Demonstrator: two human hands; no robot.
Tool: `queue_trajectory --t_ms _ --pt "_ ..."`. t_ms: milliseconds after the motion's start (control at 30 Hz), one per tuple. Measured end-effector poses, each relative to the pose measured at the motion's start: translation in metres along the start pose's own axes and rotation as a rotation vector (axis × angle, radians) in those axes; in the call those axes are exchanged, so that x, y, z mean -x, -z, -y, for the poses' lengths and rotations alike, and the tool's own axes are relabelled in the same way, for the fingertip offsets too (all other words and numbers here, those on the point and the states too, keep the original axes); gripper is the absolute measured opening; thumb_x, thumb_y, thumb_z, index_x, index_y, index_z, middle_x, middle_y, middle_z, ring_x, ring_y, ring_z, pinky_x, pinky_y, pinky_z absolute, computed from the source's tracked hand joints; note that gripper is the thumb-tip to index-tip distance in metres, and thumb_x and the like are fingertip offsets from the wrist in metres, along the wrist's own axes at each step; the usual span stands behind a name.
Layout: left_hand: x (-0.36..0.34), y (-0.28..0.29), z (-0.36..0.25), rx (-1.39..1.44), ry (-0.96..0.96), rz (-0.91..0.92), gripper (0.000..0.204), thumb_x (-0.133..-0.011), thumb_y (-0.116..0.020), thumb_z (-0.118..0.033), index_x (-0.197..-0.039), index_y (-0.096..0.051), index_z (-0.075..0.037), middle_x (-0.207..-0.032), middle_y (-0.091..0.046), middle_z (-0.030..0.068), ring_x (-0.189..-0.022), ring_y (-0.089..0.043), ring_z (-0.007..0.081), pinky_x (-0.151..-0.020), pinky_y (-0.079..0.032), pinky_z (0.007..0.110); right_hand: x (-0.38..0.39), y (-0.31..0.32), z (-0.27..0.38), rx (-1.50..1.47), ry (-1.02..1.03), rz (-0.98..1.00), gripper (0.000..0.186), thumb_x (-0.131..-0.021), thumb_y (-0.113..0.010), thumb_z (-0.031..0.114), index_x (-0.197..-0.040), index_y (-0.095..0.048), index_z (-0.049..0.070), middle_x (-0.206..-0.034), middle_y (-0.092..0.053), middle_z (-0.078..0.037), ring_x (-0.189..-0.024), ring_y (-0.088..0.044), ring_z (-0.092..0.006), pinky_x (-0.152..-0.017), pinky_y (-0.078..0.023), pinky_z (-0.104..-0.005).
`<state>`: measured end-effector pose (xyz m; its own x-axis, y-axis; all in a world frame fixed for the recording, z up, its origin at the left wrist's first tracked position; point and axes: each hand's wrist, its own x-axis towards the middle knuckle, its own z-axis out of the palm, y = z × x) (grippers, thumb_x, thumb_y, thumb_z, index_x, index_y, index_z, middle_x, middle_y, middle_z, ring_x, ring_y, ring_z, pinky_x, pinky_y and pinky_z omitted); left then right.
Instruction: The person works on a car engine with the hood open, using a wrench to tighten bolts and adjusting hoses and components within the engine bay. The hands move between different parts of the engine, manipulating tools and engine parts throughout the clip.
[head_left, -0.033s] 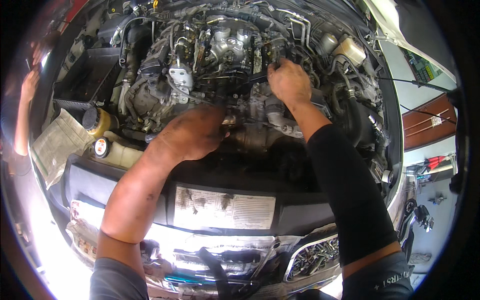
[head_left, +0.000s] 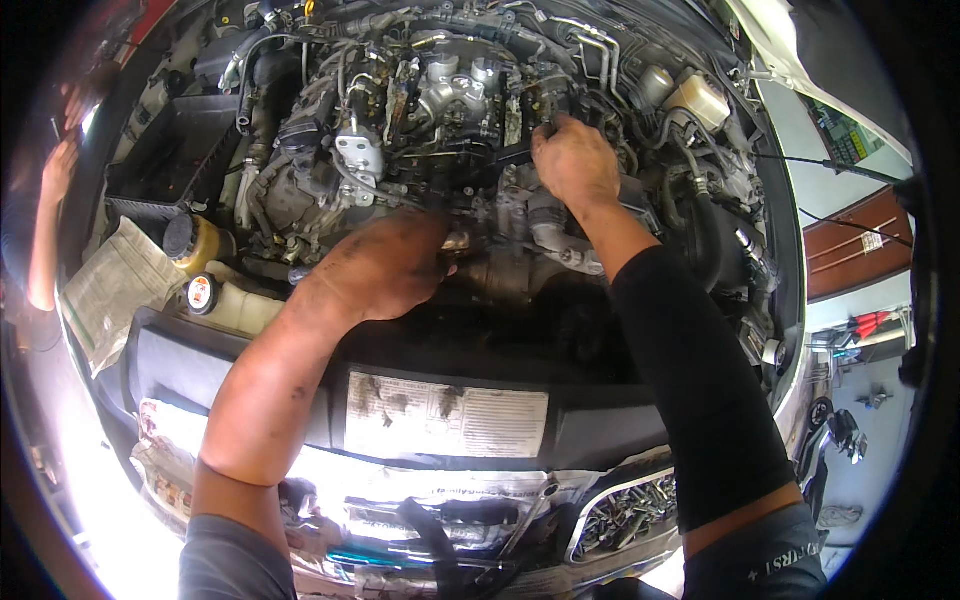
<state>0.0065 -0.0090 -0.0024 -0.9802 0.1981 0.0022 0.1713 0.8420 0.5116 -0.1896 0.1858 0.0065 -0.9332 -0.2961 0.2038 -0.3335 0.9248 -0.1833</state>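
Observation:
An opened-up car engine (head_left: 450, 110) lies before me, its metal parts, hoses and brackets bare. At the engine's front, low in the middle, my left hand (head_left: 385, 265) is closed, with its fingertips in deep shadow; what they grip does not show. My right hand (head_left: 578, 165) is curled into a fist at the right bank of the engine, beside a short dark bar-like piece (head_left: 515, 155). Whatever sits inside that fist is hidden. Just below the right hand runs a pale metal pipe elbow (head_left: 548, 222). A silver bracket plate (head_left: 359, 155) stands left of centre.
A black open box (head_left: 165, 165) and a yellowish capped reservoir (head_left: 205, 243) are at left, near a grey cloth (head_left: 125, 285). In front, a tray of bolts (head_left: 625, 515) rests on newspaper (head_left: 550, 490). Another person's hand (head_left: 60, 170) shows at far left.

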Motion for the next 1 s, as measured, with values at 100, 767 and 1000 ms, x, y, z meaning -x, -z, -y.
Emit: queue_trajectory --t_ms 100,767,1000 --pt "-0.006 0.003 -0.012 -0.083 0.084 0.118 0.039 -0.096 -0.070 -0.028 -0.124 -0.063 -0.002 -0.116 -0.069 0.0282 -0.110 -0.067 0.0465 -0.093 -0.055 0.052 -0.004 -0.001 -0.002 -0.030 0.031 -0.056 0.041 -0.098 -0.059 0.041 -0.109 -0.074 0.004 -0.107 -0.075 -0.025 -0.104 -0.072 -0.0441 -0.094 -0.057 -0.0509" --pt "-0.004 0.021 -0.024 -0.054 0.226 0.416 0.043 -0.097 -0.065 -0.019 -0.137 -0.055 -0.004 -0.108 -0.073 0.0270 -0.109 -0.068 0.0462 -0.091 -0.054 0.054 -0.009 0.000 -0.003 -0.065 -0.038 0.018 0.037 -0.097 -0.058 0.039 -0.099 -0.075 0.006 -0.096 -0.076 -0.022 -0.094 -0.073 -0.0437 -0.088 -0.059 -0.0517" --pt "-0.010 0.015 -0.006 -0.057 0.248 0.512 0.056 -0.101 -0.064 -0.035 -0.150 -0.051 -0.012 -0.127 -0.069 0.0271 -0.121 -0.063 0.0471 -0.101 -0.052 0.054 -0.012 0.007 -0.004 -0.085 -0.064 0.181 0.039 -0.101 -0.054 0.036 -0.108 -0.075 0.003 -0.111 -0.076 -0.022 -0.104 -0.074 -0.0388 -0.089 -0.061 -0.0477"
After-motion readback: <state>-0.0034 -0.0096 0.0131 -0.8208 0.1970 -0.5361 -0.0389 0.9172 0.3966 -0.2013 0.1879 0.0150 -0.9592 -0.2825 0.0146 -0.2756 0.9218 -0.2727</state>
